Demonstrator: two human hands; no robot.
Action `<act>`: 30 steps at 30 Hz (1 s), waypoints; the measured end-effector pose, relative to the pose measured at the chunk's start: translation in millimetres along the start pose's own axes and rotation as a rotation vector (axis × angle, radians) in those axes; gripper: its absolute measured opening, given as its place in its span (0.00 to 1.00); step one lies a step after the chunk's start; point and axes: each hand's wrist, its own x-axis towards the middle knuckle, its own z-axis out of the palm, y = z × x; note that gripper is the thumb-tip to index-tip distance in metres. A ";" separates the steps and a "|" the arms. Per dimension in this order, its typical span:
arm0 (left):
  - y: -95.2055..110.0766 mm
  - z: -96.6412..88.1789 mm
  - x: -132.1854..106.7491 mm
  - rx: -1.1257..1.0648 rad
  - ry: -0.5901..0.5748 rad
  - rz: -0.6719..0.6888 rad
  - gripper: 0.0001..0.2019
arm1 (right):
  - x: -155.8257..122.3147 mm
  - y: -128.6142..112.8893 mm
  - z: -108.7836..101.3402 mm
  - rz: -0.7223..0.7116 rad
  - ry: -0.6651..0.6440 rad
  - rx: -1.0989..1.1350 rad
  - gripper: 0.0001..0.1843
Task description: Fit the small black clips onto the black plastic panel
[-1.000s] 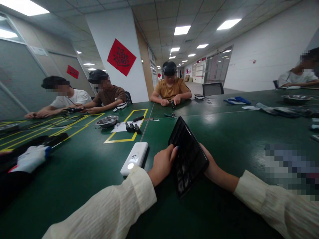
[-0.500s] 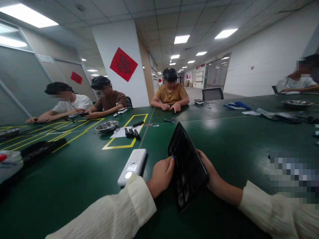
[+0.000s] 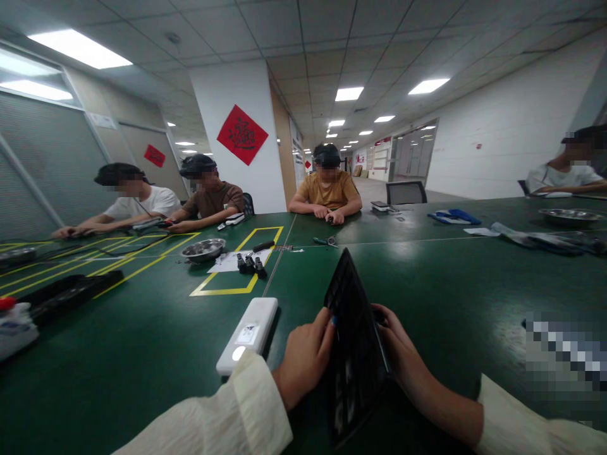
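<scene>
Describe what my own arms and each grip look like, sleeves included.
Your left sleeve and right sleeve are long, cream and lightly crinkled. Your left grip and right grip are ungloved, with no watch or bracelet visible. A small blue spot shows at the left thumb; I can't tell what it is.

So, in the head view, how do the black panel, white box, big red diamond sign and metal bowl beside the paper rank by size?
1. Black panel
2. White box
3. Big red diamond sign
4. Metal bowl
Nearness enlarges the panel and box, so true order is unsure.
</scene>
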 end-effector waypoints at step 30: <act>3.9 -1.2 0.3 -0.024 -0.004 -0.041 0.13 | 0.8 -4.3 0.8 0.017 0.017 -0.007 0.28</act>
